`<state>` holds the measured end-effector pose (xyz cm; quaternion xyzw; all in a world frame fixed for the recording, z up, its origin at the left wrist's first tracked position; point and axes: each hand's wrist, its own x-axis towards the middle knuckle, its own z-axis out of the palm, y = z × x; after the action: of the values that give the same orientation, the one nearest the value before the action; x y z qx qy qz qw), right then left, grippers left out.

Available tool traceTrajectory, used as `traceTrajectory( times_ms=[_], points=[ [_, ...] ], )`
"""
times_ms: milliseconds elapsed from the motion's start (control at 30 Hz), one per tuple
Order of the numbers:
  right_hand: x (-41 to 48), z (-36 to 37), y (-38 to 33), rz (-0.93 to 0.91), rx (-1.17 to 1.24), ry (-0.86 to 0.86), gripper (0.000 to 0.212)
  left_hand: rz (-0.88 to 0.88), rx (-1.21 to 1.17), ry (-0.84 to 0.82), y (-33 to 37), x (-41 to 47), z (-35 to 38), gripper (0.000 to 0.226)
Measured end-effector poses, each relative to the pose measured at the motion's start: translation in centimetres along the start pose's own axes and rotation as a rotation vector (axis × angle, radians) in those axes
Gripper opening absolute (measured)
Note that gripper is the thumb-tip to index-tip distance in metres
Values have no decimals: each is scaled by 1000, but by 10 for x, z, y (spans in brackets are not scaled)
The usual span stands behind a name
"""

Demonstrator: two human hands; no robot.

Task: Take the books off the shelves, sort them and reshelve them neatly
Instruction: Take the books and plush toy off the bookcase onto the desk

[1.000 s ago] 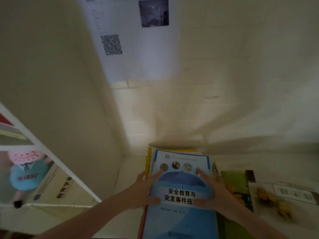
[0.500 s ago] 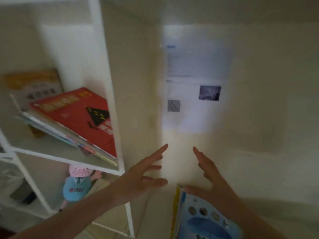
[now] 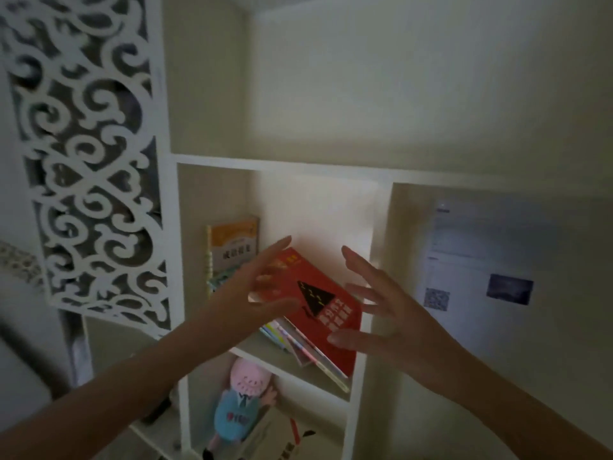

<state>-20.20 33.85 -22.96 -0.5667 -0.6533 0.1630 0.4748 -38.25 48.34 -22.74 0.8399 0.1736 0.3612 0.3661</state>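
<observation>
A red book (image 3: 326, 310) with a black triangle on its cover lies tilted on top of several thin books (image 3: 300, 346) in a compartment of the white shelf unit (image 3: 361, 386). An orange-and-white book (image 3: 234, 247) stands upright behind them at the left. My left hand (image 3: 255, 290) is spread open in front of the red book's upper left corner; whether it touches is unclear. My right hand (image 3: 381, 310) is spread open by the book's right edge, holding nothing.
A pink-and-blue plush doll (image 3: 240, 406) and a white book (image 3: 282, 439) sit in the compartment below. A white carved lattice panel (image 3: 89, 154) stands at the left. A paper sheet with a QR code (image 3: 477, 280) hangs on the wall at the right. The compartment above holds nothing visible.
The view swung up and left from the blue book on the pile to the shelf. Both hands let go of the blue book and rose to the red book.
</observation>
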Motion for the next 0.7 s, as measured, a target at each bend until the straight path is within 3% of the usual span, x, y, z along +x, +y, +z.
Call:
traceTrajectory(
  times_ms=[100,167,300,467,567,700],
  points=[
    [28,28,7,-18,43,-29,95,-147,209,-73,-61,2,2,107],
    [43,45,16,-16,28,-24,98,-234,225,-93,-94,9,15,113],
    [55,60,38,37,92,-8,103,-351,195,-27,-92,19,42,106],
    [50,54,57,83,162,39,96,-297,73,152,-97,31,78,103],
    [47,51,65,100,183,36,93,-454,21,284,-106,38,92,94],
    [46,52,69,73,163,48,88,-411,7,332,-102,41,97,98]
  ],
)
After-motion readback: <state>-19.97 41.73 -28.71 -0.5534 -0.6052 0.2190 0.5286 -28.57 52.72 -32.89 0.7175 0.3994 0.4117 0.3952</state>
